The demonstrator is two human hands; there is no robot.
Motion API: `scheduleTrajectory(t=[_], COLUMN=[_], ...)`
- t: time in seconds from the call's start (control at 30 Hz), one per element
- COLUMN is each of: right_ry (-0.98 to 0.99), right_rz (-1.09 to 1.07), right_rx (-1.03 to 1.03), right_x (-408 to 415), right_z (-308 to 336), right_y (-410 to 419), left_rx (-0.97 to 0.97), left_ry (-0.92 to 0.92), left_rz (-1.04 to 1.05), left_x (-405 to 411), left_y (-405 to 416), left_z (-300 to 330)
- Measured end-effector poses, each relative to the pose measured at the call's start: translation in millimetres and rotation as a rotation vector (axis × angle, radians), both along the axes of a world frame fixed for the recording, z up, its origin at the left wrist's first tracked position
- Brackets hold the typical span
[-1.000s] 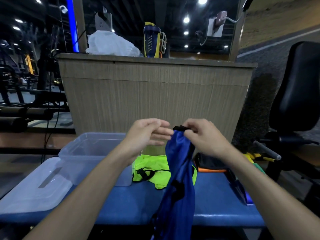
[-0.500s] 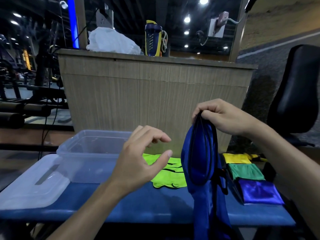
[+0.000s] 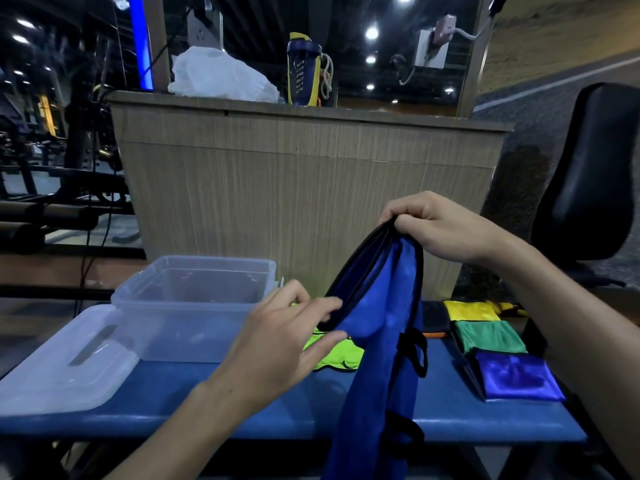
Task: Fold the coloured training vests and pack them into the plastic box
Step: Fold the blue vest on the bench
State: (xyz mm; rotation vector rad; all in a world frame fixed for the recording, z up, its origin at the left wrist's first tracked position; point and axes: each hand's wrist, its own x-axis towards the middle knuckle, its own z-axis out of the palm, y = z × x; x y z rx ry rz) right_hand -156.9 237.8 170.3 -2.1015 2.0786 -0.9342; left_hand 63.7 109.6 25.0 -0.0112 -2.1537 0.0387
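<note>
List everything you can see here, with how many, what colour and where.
blue vest: 1, blue with black trim, held up over bench
neon vest: 1, yellow-green, on bench behind blue vest
folded vests: 3 visible, yellow, green, blue-purple, bench right
plastic box: 1, clear, bench left
lid: 1, clear, beside box
bench: 1, blue
bottle: 1, navy-yellow, on counter
left hand: pinches vest's edge
right hand: grips vest's top

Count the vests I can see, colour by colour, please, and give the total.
Blue, held up by the right hand: 1
Neon green, on the bench: 1
Yellow, folded: 1
Dark green, folded: 1
Purple-blue, folded: 1
Total: 5
</note>
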Motion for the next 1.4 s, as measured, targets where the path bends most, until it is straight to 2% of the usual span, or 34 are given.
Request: scheduleTrajectory(t=[0.1, 0.2, 0.33, 0.4, 0.53, 0.6, 0.67, 0.77, 0.9, 1.0, 1.07, 1.17, 1.3, 1.4], right_ry=[-0.092, -0.273, -0.594, -0.677, -0.646, -0.685, -0.771, -0.822, -0.681, -0.570, -0.511, -0.472, -0.503, -0.548], right_rz=[-0.029, -0.119, -0.097, -0.042, 0.008, 0.050, 0.113, 0.142, 0.053, 0.034, 0.029, 0.011, 0.004, 0.016], right_rx=[-0.015, -0.044, -0.054, -0.065, -0.045, -0.026, -0.021, -0.017, -0.022, -0.029, -0.028, -0.041, 0.006, -0.016], right_x=[-6, -17, -29, -33, -35, -36, -38, -40, -37, -28, -22, -21, -28, -32], right_z=[-2, -12, -34, -44, -54, -52, -46, -33, -13, 0, 6, 10, -2, -8], right_y=[0, 1, 1, 2, 8, 13, 17, 20, 17, 15, 14, 17, 20, 21], left_rx=[-0.061, -0.067, -0.113, -0.106, 0.165, 0.384, 0.449, 0.173, -0.108, -0.276, -0.305, -0.211, 0.005, 0.379], left_ry=[0.043, 0.045, -0.093, -0.214, -0.403, -0.452, -0.498, -0.476, -0.432, -0.611, -0.718, -0.641, -0.456, -0.352], left_rz=[0.026, 0.077, 0.145, 0.166, 0.057, -0.096, -0.123, 0.099, 0.396, 0.675, 0.736, 0.631, 0.319, 0.019], left_x=[-1, 5, 8, 7, 6, 8, 10, 7, 1, -7, -11, -7, 3, 4], left_y=[-15, -37, -51, -58, -61, -59, -58, -57, -47, -45, -41, -46, -51, -36], left_z=[6, 34, 82, 100, 129, 145, 159, 167, 173, 173, 172, 180, 193, 202])
